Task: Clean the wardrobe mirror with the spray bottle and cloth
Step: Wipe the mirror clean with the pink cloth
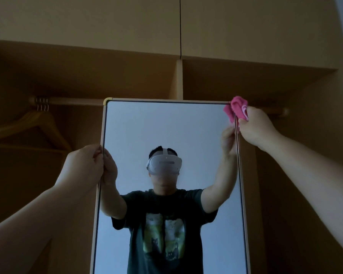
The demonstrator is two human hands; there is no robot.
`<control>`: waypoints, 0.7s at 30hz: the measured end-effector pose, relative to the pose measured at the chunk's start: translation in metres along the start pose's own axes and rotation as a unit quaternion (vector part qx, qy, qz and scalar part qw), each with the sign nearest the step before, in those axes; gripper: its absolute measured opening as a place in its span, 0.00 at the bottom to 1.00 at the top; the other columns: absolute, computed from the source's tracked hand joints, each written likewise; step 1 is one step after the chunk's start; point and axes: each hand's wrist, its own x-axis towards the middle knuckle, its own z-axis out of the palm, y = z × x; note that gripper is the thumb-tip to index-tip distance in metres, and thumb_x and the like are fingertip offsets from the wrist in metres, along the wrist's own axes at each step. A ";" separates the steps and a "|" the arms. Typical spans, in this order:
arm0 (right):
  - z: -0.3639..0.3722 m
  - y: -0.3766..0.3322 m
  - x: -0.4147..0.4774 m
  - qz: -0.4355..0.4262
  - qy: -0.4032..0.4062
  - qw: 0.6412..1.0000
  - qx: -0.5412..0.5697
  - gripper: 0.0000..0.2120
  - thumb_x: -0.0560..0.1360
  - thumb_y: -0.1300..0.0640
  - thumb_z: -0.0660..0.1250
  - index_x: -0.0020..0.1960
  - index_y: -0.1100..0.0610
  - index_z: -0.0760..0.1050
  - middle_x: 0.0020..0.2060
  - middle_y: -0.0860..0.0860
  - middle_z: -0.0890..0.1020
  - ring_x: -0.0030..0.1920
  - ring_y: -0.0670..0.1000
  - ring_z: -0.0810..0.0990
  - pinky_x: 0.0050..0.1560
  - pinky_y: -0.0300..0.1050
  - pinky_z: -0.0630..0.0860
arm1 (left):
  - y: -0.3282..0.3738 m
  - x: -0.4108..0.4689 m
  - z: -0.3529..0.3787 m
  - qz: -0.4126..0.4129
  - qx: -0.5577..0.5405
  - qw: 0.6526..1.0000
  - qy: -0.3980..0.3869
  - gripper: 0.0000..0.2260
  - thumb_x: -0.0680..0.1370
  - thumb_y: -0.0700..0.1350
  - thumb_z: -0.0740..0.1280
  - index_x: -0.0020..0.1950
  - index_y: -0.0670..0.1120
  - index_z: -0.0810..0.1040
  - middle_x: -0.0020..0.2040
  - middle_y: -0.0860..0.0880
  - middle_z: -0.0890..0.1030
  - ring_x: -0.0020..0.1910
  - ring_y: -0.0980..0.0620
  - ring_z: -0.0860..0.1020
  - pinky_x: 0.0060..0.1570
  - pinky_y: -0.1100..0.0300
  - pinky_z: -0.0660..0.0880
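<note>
A tall mirror (166,127) in a pale frame stands upright in front of an open wardrobe. My left hand (83,165) grips the mirror's left edge about a third of the way down, fingers curled round the frame. My right hand (255,125) holds a bunched pink cloth (238,110) against the mirror's top right corner, over the frame edge. The glass reflects a person in a dark T-shirt with both arms raised. No spray bottle is in view.
Behind the mirror is a wooden wardrobe with a hanging rail (67,100). Several wooden hangers (34,123) hang at the left end of the rail. A vertical divider (179,80) splits the upper shelf above the mirror.
</note>
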 end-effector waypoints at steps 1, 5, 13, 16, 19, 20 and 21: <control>0.002 0.001 -0.004 0.009 0.002 1.000 0.001 0.10 0.80 0.63 0.58 0.60 0.60 0.72 0.48 0.55 0.76 0.46 0.54 0.76 0.47 0.46 0.71 | 0.000 -0.003 0.000 0.007 0.004 1.000 0.011 0.09 0.80 0.37 0.61 0.55 0.35 0.78 0.41 0.43 0.79 0.38 0.52 0.77 0.35 0.64 0.69; 0.007 0.003 -0.022 0.032 -0.004 0.999 0.004 0.10 0.80 0.62 0.57 0.60 0.60 0.72 0.48 0.55 0.76 0.46 0.53 0.75 0.48 0.45 0.71 | -0.001 -0.016 0.002 -0.003 -0.006 1.000 0.008 0.12 0.80 0.39 0.61 0.63 0.38 0.76 0.53 0.39 0.81 0.50 0.41 0.78 0.48 0.55 0.72; 0.013 0.007 -0.055 0.053 -0.016 0.998 0.012 0.09 0.80 0.63 0.57 0.57 0.60 0.73 0.43 0.54 0.76 0.38 0.46 0.74 0.38 0.38 0.69 | -0.016 -0.032 0.001 -0.012 -0.004 1.000 -0.016 0.06 0.81 0.49 0.62 0.47 0.56 0.78 0.36 0.61 0.77 0.37 0.54 0.78 0.35 0.69 0.71; 0.013 0.006 -0.066 0.069 -0.017 0.997 0.020 0.09 0.81 0.62 0.57 0.56 0.59 0.73 0.45 0.55 0.78 0.42 0.50 0.78 0.38 0.38 0.70 | -0.021 -0.041 0.004 -0.031 -0.019 0.999 -0.037 0.08 0.80 0.43 0.63 0.45 0.54 0.77 0.35 0.60 0.75 0.38 0.54 0.78 0.35 0.69 0.70; 0.015 0.004 -0.078 0.082 -0.022 0.996 0.018 0.08 0.81 0.61 0.57 0.56 0.59 0.74 0.45 0.55 0.78 0.43 0.51 0.79 0.38 0.39 0.71 | -0.014 -0.055 -0.002 -0.054 -0.033 0.995 -0.077 0.12 0.79 0.34 0.60 0.40 0.48 0.73 0.34 0.52 0.75 0.30 0.59 0.77 0.26 0.73 0.70; 0.016 0.005 -0.081 0.086 -0.023 0.996 0.018 0.09 0.81 0.62 0.57 0.56 0.59 0.74 0.45 0.55 0.78 0.43 0.51 0.79 0.38 0.39 0.71 | -0.016 -0.057 0.000 -0.053 -0.040 0.994 -0.090 0.10 0.79 0.32 0.59 0.41 0.44 0.73 0.33 0.50 0.76 0.30 0.60 0.78 0.26 0.73 0.71; 0.018 0.005 -0.084 0.089 -0.022 0.996 0.018 0.09 0.81 0.62 0.57 0.57 0.59 0.73 0.45 0.55 0.78 0.44 0.53 0.79 0.40 0.41 0.72 | -0.016 -0.060 -0.001 -0.053 -0.044 0.993 -0.096 0.09 0.78 0.32 0.58 0.42 0.42 0.73 0.34 0.48 0.77 0.31 0.60 0.79 0.26 0.72 0.73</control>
